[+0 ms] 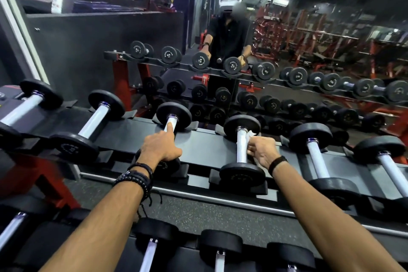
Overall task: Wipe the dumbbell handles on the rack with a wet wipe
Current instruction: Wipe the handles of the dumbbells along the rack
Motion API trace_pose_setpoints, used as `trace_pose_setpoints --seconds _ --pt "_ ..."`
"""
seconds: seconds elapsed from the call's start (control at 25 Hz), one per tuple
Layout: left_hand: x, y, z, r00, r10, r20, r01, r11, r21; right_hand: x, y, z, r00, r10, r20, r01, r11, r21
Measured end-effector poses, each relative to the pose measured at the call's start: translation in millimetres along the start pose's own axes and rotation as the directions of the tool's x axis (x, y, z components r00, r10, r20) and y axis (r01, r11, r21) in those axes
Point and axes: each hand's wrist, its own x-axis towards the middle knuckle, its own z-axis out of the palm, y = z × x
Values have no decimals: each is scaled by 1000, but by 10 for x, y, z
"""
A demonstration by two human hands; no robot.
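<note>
Lower-tier dumbbells (217, 247) cropped below; left hand (160, 149) hiding 1 handle (171, 122); right fingers (254, 149) pinching half-hidden wipe (249, 136).

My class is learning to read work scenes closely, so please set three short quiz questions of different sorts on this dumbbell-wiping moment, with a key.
1. True or false: the right hand presses the wet wipe against a dumbbell handle.
2. The left hand rests on: A) the floor B) the neighbouring dumbbell C) the mirror
3. Fill in: the left index finger points along that dumbbell's ____.

Key: 1 true; 2 B; 3 handle.
</note>
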Motion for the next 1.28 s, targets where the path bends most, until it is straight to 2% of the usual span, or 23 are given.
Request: trace_pose_setpoints --seconds 0.08,0.24,0.28,0.36,0.48,0.68,0.88,1.04,1.2,1.28 --pt "-28 -38 -12 1000 -20 -20 20 1000 5 -3 4 63 996 77 36 -78 997 30" --pt "-8 -30 32 998 -38 -52 37 999 -7 -408 102 -122 947 226 228 -187 966 -179" --pt "8 -6 34 998 -38 -44 37 999 -19 -405 49 -137 930 257 262 -218 961 -169" --pt "32 7 12 999 -30 -23 30 999 -35 -323 -136 -57 913 269 308 -273 962 -30" --pt "0 -58 9 998 -45 -36 42 997 -65 -152 -293 96 932 222 286 -271 952 144" --pt "-6 -49 26 998 -32 -47 29 997 -70 -215 49 28 856 322 405 -356 934 9" --pt "11 -57 2 999 -38 -9 37 996 -81 65 -162 322 894 254 369 -283 959 25" --pt "-7 -71 -19 999 -40 -33 37 996 -84 -67 15 186 860 305 409 -269 952 -144" --pt "7 -46 12 998 -46 -37 43 997 -70 -224 118 -174 892 229 389 -25 885 -465" --pt "24 -36 22 998 -44 -35 42 998 -54 -225 24 -200 927 135 349 70 854 -516"
